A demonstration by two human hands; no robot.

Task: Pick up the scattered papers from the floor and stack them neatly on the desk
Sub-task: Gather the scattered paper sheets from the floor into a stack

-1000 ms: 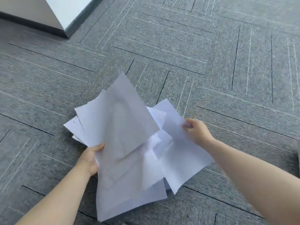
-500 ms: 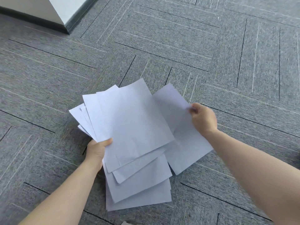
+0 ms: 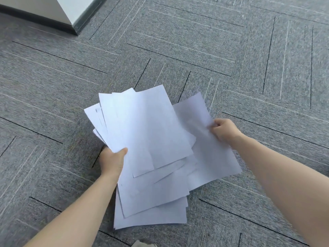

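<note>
White paper fills the middle of the view: a loose, fanned bundle of papers (image 3: 147, 139) held above grey carpet (image 3: 195, 41), the sheets skewed against one another so that corners and edges jut out at different angles. The left hand (image 3: 112, 161) grips the bundle at its left edge — the thumb lies on top of the upper sheet and the fingers are tucked out of sight beneath. The lower sheets of this bundle hang down toward the bottom of the view, overlapping in steps. The right hand (image 3: 224, 130) is closed in a pinch on the right edge of a single sheet (image 3: 210, 157), which lies to the right of the bundle; its left part slips under the other sheets, and the paper is slightly crumpled where the fingers hold it. Both bare forearms reach in from the lower corners of the view. Whether any of the lowest sheets touch the floor cannot be told from this angle. The carpet is made of tiles with thin dark and pale lines running in different directions from tile to tile. At the top left stands the corner of a white wall (image 3: 71, 8) with a dark skirting strip (image 3: 35, 19) along its foot — well apart from the papers. The picture is a little blurred toward the edges.
</note>
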